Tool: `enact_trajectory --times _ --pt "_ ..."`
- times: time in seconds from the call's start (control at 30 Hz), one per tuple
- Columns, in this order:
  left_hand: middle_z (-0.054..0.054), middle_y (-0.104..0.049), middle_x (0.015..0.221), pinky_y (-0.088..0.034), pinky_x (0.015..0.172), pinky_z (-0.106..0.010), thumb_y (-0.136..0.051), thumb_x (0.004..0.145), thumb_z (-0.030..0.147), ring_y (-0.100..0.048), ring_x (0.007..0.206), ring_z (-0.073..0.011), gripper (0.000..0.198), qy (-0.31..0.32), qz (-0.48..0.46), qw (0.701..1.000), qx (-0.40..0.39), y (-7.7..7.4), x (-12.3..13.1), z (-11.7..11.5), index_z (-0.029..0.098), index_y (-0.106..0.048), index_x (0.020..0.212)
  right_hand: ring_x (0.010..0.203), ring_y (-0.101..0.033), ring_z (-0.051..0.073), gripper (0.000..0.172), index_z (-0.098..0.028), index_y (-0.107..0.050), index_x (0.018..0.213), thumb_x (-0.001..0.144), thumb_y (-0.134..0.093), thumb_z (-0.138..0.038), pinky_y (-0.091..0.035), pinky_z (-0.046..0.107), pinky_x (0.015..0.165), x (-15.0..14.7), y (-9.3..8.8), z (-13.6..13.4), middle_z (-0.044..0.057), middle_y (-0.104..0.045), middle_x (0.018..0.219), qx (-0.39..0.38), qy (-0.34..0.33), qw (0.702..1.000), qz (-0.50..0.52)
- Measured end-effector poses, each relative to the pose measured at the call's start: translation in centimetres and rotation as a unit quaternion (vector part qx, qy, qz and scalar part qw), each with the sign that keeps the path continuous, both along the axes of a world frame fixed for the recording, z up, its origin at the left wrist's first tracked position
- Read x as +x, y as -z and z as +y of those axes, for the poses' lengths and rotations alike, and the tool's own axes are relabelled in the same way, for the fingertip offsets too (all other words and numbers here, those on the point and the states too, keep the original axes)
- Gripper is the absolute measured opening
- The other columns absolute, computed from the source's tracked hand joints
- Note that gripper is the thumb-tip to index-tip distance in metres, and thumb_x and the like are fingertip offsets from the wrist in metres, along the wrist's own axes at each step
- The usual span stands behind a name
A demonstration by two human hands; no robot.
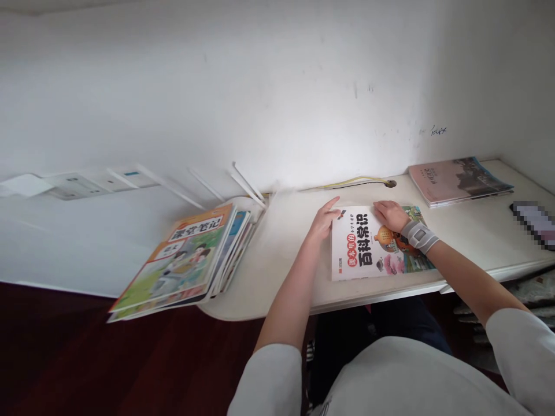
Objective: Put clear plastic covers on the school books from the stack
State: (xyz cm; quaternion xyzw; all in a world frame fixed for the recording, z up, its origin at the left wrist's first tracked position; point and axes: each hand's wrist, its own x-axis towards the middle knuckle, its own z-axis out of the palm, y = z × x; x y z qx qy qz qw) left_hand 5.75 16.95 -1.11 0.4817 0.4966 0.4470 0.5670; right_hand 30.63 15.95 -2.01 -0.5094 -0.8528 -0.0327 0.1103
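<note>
Left grip (pixel 325 221) and right grip (pixel 391 216) touch one flat book (pixel 373 247).

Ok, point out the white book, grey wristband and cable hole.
White book (pixel 381 247): head view, middle of its front cover.
Grey wristband (pixel 420 236): head view, its outer face.
Cable hole (pixel 391 184): head view, its dark opening.
</note>
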Motion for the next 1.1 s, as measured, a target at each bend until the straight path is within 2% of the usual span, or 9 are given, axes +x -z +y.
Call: enact_trajectory --times 0.23,0.4,0.53,0.6,0.7,0.83,0.93,1.0,1.1 --pt "-0.004 -0.069 0.078 -0.050 0.070 -0.030 -0.072 0.063 0.026 -0.065 0.074 -0.0168 0.048 0.040 -0.015 0.999 -0.021 -0.5 -1.1 -0.2 0.014 -0.062 0.108 0.100 -0.058 0.020 0.044 -0.014 -0.057 0.118 0.095 -0.032 -0.041 -0.039 0.029 0.091 3.9 -1.0 0.6 0.012 -0.064 0.112 -0.010 -0.013 0.998 0.067" --pt "-0.005 -0.069 0.078 -0.050 0.074 -0.031 -0.077 0.057 0.031 -0.066 0.078 -0.0183 0.036 0.054 0.019 0.998 -0.011 -1.4 -2.0 -0.1 0.013 -0.064 0.086 0.095 -0.059 0.020 0.039 -0.015 -0.065 0.106 0.091 -0.036 -0.038 -0.042 0.030 0.086 8.6 -1.9 0.8 0.010 -0.067 0.103 -0.052 -0.031 0.993 0.101" --pt "-0.006 -0.069 0.077 -0.050 0.077 -0.033 -0.077 0.057 0.039 -0.066 0.080 -0.0194 0.033 0.042 0.052 0.998 -0.001 -2.0 -2.1 -0.4 0.014 -0.060 0.072 0.082 -0.061 0.020 0.044 -0.014 -0.067 0.092 0.088 -0.039 -0.047 -0.046 0.029 0.076 11.5 -2.4 1.5 0.007 -0.069 0.088 -0.141 -0.025 0.971 0.191" --pt "-0.007 -0.068 0.076 -0.050 0.076 -0.033 -0.075 0.058 0.042 -0.066 0.080 -0.0203 0.034 0.023 0.073 0.997 -0.001 -1.9 -1.8 -0.4 0.015 -0.056 0.066 0.075 -0.060 0.018 0.045 -0.015 -0.066 0.089 0.086 -0.042 -0.053 -0.047 0.027 0.069 12.1 -2.5 1.9 0.005 -0.069 0.082 -0.178 -0.006 0.957 0.229" --pt "-0.009 -0.067 0.071 -0.051 0.069 -0.034 -0.070 0.062 0.042 -0.066 0.077 -0.0233 0.031 -0.007 0.134 0.991 -0.011 -1.2 -1.2 -0.2 0.015 -0.054 0.064 0.065 -0.059 0.015 0.046 -0.014 -0.065 0.087 0.086 -0.042 -0.053 -0.047 0.024 0.059 12.1 -2.0 2.2 0.004 -0.068 0.075 -0.181 0.100 0.953 0.220" --pt "-0.006 -0.062 0.059 -0.048 0.066 -0.035 -0.066 0.064 0.035 -0.065 0.079 -0.0278 0.024 -0.046 0.280 0.959 -0.011 0.0 -0.5 0.5 0.018 -0.051 0.058 0.062 -0.060 0.016 0.048 -0.012 -0.066 0.078 0.090 -0.036 -0.047 -0.047 0.025 0.058 11.0 -0.5 2.2 0.007 -0.065 0.064 -0.166 0.218 0.950 0.150" --pt "-0.009 -0.059 0.057 -0.045 0.071 -0.039 -0.068 0.061 0.029 -0.063 0.087 -0.0345 0.022 -0.061 0.400 0.914 0.001 0.3 0.0 1.0 0.019 -0.050 0.053 0.078 -0.063 0.021 0.044 -0.011 -0.068 0.079 0.089 -0.038 -0.042 -0.048 0.030 0.070 10.1 0.2 1.9 0.013 -0.069 0.077 -0.149 0.264 0.947 0.106" --pt "-0.013 -0.062 0.067 -0.044 0.076 -0.042 -0.068 0.062 0.027 -0.060 0.094 -0.0373 0.015 -0.064 0.461 0.885 0.021 0.3 0.4 1.1 0.018 -0.055 0.060 0.089 -0.063 0.025 0.041 -0.011 -0.069 0.089 0.088 -0.041 -0.042 -0.048 0.035 0.076 9.5 0.2 1.7 0.018 -0.068 0.092 -0.138 0.299 0.941 0.076" --pt "-0.017 -0.064 0.094 -0.041 0.085 -0.042 -0.061 0.070 0.022 -0.054 0.107 -0.0341 0.014 -0.048 0.512 0.853 0.084 0.3 1.4 0.8 0.017 -0.061 0.083 0.097 -0.061 0.031 0.044 -0.011 -0.063 0.108 0.086 -0.046 -0.045 -0.047 0.042 0.078 8.7 -0.1 1.0 0.021 -0.065 0.105 -0.117 0.331 0.936 0.044"
